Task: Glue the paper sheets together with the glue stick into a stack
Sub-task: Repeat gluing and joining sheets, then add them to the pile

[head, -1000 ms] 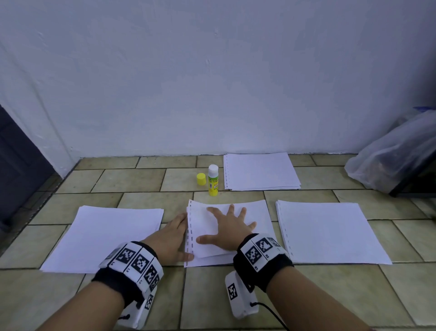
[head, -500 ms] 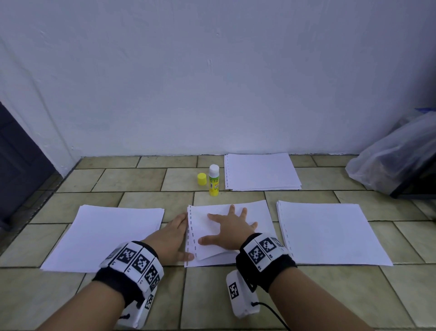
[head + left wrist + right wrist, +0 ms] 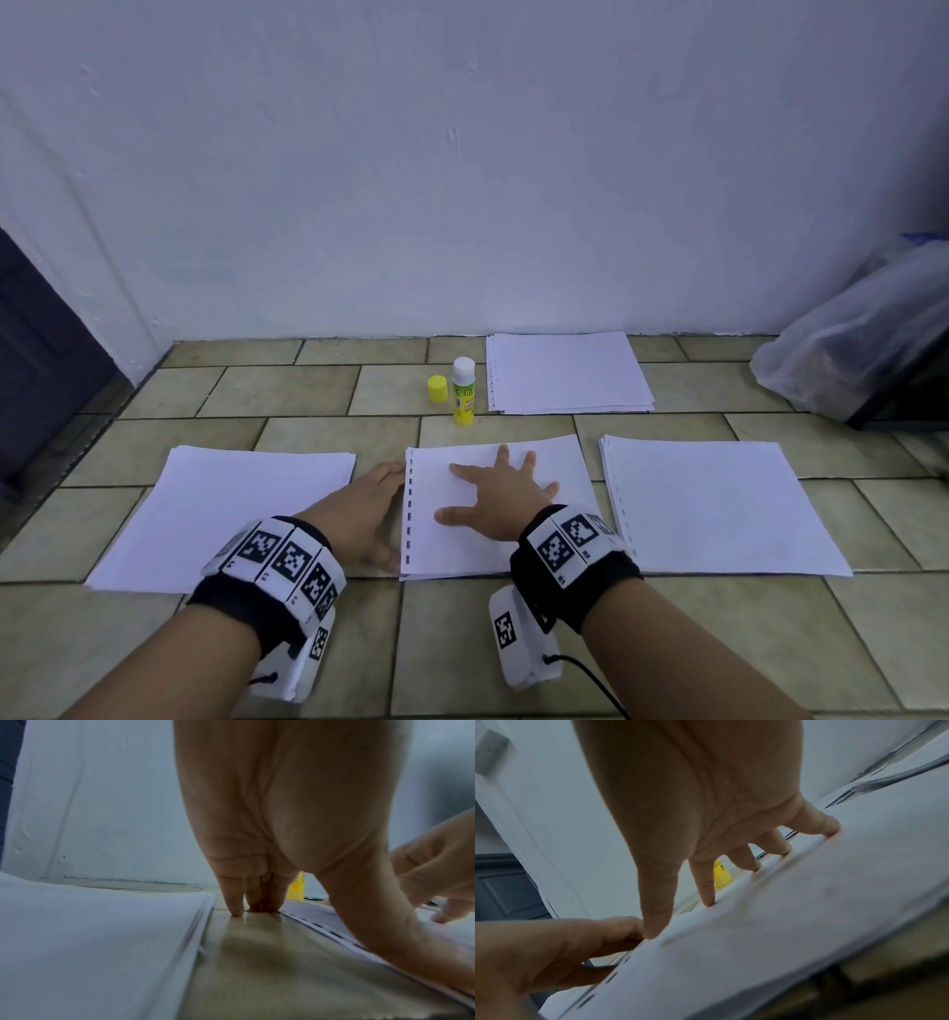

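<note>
A small stack of white punched sheets (image 3: 557,465) lies on the tiled floor in front of me. My right hand (image 3: 500,496) presses flat on its top sheet (image 3: 795,902) with fingers spread. My left hand (image 3: 359,509) stands on its straight fingertips (image 3: 237,904) on the floor against the stack's punched left edge, and its thumb lies on that edge. The yellow glue stick (image 3: 463,391) stands uncapped behind the stack, with its yellow cap (image 3: 437,388) beside it on the left.
More white paper piles lie at the left (image 3: 226,514), at the right (image 3: 714,506) and at the back by the wall (image 3: 567,371). A clear plastic bag (image 3: 852,342) sits at the far right. A dark door (image 3: 36,354) is at the left.
The top sheet, tilted a second ago, now lies squared on the stack. My right hand has shifted a little with it; the left hand has stayed at the left edge.
</note>
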Demonstrator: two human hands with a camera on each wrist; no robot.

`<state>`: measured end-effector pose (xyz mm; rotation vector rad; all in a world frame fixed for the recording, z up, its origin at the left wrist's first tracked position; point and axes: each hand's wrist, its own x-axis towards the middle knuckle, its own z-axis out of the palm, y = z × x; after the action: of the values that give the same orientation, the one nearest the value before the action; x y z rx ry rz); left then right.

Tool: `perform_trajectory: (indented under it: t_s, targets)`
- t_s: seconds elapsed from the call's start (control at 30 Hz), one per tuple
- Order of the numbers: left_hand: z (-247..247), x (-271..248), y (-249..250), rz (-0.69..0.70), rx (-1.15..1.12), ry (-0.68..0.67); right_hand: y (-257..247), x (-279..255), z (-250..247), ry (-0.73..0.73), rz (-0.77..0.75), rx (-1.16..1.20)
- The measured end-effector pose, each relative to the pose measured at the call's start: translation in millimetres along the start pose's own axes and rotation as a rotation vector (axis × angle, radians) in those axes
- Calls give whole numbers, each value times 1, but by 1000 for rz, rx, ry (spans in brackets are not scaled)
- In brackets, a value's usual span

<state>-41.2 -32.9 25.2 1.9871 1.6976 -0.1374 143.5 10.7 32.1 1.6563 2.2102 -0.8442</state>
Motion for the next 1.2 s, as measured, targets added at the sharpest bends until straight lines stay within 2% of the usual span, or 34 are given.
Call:
perform_trajectory:
  t_s: [0.4,0.57,0.83,1.03,1.2]
  targets:
    - [-9,2,-5,-47,-47,-42,0,-2,4,10,-38,-61]
    - [-14,1,4,-76,-91,17,-2,-1,5,10,-22,-81]
    - [-11,11,28,-98,324,10,-5,2,10,-54,21,-145]
    - [-11,11,28,-142,353,-36,-7,0,7,-47,15,-175]
    - [-10,11,29,-153,369,-39,-11,8,3,-22,17,-34]
